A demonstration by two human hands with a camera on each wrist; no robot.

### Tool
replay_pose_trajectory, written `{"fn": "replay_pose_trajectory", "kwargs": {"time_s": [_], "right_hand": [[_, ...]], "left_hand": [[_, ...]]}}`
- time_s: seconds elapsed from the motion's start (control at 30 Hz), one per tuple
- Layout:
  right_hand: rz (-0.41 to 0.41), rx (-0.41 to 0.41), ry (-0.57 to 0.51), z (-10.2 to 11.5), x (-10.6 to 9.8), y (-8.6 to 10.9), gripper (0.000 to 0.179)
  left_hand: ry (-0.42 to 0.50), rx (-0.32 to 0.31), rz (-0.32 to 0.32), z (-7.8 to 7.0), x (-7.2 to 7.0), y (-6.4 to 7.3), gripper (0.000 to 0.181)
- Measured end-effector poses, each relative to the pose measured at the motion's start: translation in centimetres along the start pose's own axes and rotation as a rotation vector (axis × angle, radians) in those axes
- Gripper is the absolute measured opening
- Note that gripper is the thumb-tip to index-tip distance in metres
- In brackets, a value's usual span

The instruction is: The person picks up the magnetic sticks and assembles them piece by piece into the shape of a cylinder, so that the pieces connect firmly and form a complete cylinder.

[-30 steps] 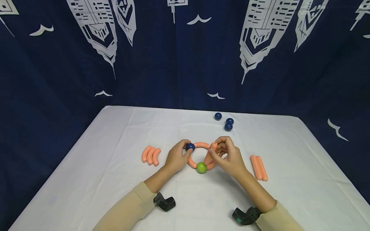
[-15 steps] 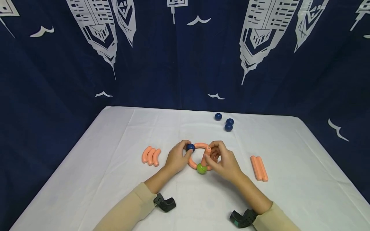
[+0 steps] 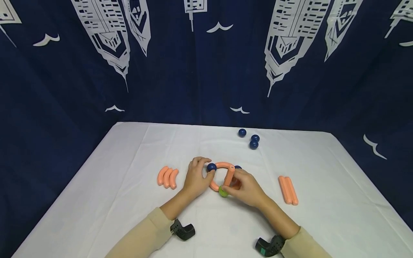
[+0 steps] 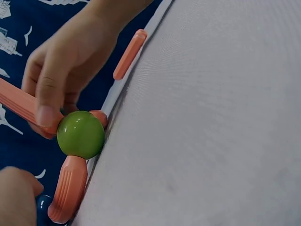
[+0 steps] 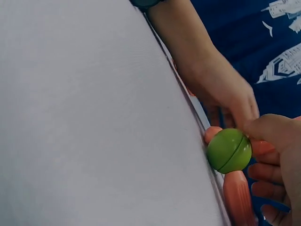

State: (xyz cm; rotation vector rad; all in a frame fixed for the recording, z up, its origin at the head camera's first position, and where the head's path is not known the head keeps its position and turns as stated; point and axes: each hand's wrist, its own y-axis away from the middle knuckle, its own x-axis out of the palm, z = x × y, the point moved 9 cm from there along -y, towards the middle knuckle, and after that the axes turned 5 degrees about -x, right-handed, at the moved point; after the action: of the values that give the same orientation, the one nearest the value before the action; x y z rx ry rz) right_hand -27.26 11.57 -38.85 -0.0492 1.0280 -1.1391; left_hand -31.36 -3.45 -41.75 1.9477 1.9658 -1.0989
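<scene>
In the head view, curved orange magnetic-toy-like sticks (image 3: pixel 223 164) form a ring with a blue ball (image 3: pixel 211 167) at left, another blue ball (image 3: pixel 238 167) partly hidden at right, and a green ball (image 3: pixel 223 192) at front. My right hand (image 3: pixel 246 188) pinches a straight orange stick (image 3: pixel 229 175), its lower end at the green ball and its upper end raised. The left wrist view shows that thumb against the stick beside the green ball (image 4: pixel 81 135). My left hand (image 3: pixel 196 176) is spread around the left blue ball, thumb and fingers apart from it.
Several curved orange sticks (image 3: pixel 167 177) lie together at left. A pair of straight orange sticks (image 3: pixel 288 190) lies at right. Loose blue balls (image 3: pixel 254 144) sit near the back of the white-covered table (image 3: pixel 155 143). A dark blue printed cloth (image 3: pixel 180 79) hangs behind.
My right hand has brought the straight stick left onto the green ball and slid down to its lower end. My left fingers have loosened from the blue ball.
</scene>
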Motion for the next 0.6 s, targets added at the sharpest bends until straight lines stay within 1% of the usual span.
{"fn": "replay_pose_trajectory", "kwargs": {"time_s": [0.07, 0.13, 0.2, 0.23, 0.27, 0.3, 0.33, 0.4, 0.47, 0.5, 0.6], "right_hand": [[0.031, 0.011, -0.011, -0.5, 0.5, 0.2, 0.019], [0.041, -0.006, -0.011, -0.7, 0.7, 0.3, 0.02], [0.04, -0.033, -0.007, -0.6, 0.7, 0.4, 0.021], [0.039, -0.048, -0.003, -0.6, 0.6, 0.4, 0.022], [0.037, -0.061, 0.0, -0.6, 0.6, 0.4, 0.024], [0.037, -0.066, -0.007, -0.6, 0.6, 0.5, 0.027], [0.034, -0.073, -0.01, -0.5, 0.7, 0.5, 0.029], [0.022, -0.086, -0.009, -0.5, 0.8, 0.5, 0.029], [0.001, -0.095, 0.001, -0.4, 0.9, 0.4, 0.028], [-0.01, -0.101, 0.018, -0.3, 0.9, 0.4, 0.026], [-0.037, -0.122, 0.088, 0.0, 0.8, 0.3, 0.021]], "left_hand": [[0.05, 0.072, 0.003, -0.8, -0.1, 0.3, 0.038], [0.114, 0.189, 0.026, -2.2, -0.1, 0.6, 0.043], [0.185, 0.33, 0.076, -3.7, 0.1, 1.2, 0.044], [0.204, 0.385, 0.108, -4.4, 0.3, 1.5, 0.043], [0.208, 0.424, 0.136, -4.9, 0.5, 1.8, 0.041], [0.206, 0.444, 0.156, -5.2, 0.8, 2.1, 0.043], [0.196, 0.449, 0.172, -5.4, 1.0, 2.3, 0.046], [0.152, 0.44, 0.172, -5.5, 1.3, 2.5, 0.051], [0.115, 0.407, 0.149, -5.3, 1.4, 2.5, 0.049], [0.105, 0.4, 0.126, -5.2, 1.4, 2.4, 0.045], [0.097, 0.404, 0.069, -4.9, 1.2, 2.2, 0.031]]}}
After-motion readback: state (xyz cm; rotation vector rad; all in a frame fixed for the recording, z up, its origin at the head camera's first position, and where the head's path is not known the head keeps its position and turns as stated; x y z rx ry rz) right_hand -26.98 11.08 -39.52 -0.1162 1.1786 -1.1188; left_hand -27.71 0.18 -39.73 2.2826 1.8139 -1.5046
